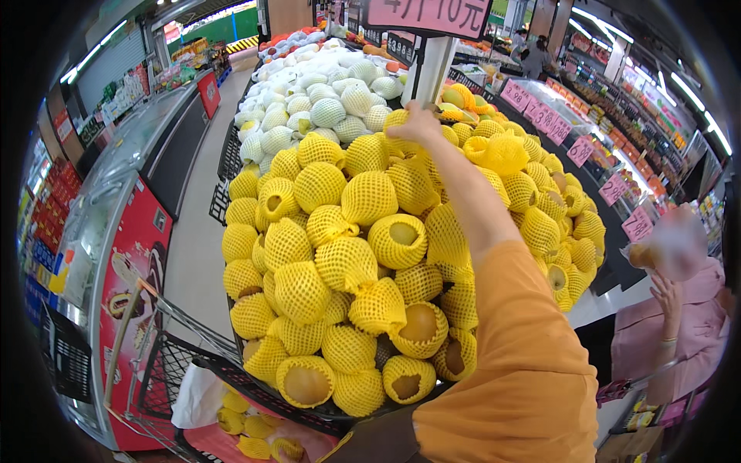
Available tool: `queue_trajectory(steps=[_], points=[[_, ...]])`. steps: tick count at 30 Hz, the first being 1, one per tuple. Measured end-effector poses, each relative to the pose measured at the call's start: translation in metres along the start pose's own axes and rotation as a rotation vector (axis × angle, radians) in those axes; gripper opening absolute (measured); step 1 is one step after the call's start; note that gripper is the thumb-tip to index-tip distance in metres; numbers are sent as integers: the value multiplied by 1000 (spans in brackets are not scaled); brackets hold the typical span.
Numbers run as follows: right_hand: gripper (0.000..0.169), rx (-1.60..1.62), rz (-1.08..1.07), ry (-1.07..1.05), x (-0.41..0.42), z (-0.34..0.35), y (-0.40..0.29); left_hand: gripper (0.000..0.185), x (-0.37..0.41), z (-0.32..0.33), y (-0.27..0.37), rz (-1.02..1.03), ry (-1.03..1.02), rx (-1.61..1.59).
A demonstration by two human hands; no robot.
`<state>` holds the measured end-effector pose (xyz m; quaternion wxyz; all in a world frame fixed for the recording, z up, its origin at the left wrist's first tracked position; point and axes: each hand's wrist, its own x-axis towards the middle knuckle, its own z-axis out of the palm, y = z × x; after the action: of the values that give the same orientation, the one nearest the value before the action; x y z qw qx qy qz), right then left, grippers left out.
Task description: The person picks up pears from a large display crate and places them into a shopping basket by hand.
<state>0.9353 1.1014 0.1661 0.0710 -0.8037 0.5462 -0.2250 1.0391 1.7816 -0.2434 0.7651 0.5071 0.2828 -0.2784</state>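
Observation:
My right arm stretches over a heaped display of yellow foam-netted fruits (pixel 370 197), seemingly pears, whose brown or greenish skin shows through some net openings. At the far side of the heap, my right hand (pixel 415 124) has its thumb and fingers around a netted fruit (pixel 396 118), close to the base of a white post (pixel 428 72). The fingertips are partly hidden. My left hand is out of view. Below the near edge, several yellow-netted fruits (pixel 257 426) lie beside a white plastic bag (pixel 197 396).
Behind the yellow heap lie white-netted fruits (pixel 327 113). A pink price sign (pixel 428 17) hangs from the post. To the left are a metal shopping cart (pixel 130 347) and a red-fronted freezer (pixel 136 278). A person in pink (pixel 671 330) stands at right, one hand raised.

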Motion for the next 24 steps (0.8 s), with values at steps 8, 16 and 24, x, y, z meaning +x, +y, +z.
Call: queue_trajectory(steps=[8, 16, 24], points=[[98, -310, -124, -498, 28, 11, 30, 69, -59, 55, 82, 414, -66, -362], [43, -139, -538, 752, -28, -126, 118, 68, -121, 100, 151, 691, -386, -762], [76, -499, -155, 389, -56, -83, 286, 82, -159, 215, 149, 561, -1126, -647]])
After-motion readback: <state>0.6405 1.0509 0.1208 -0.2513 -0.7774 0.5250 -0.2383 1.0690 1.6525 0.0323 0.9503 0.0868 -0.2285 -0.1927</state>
